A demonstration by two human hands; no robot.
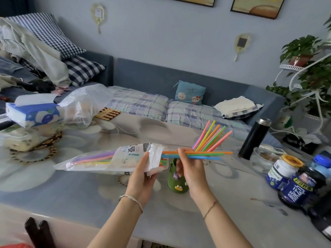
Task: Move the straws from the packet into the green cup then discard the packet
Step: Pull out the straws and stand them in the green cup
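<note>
My left hand (pixel 143 173) grips the open end of a clear and white straw packet (pixel 107 159), held level above the table, with several coloured straws still inside. My right hand (pixel 190 164) pinches three straws (pixel 211 154), orange, green and blue, lying level and partly out of the packet's mouth. The green cup (pixel 177 183), with small cartoon charms on it, stands on the table just below and between my hands, partly hidden by my right hand. Several coloured straws (pixel 212 136) fan up and to the right from it.
A black flask (pixel 254 138), a glass bowl (pixel 261 160) and blue jars and bottles (pixel 293 178) crowd the table's right side. A tissue pack (pixel 33 113), a clear plastic bag (pixel 86 104) and a food box (pixel 21 138) sit at the left. A sofa lies behind the table.
</note>
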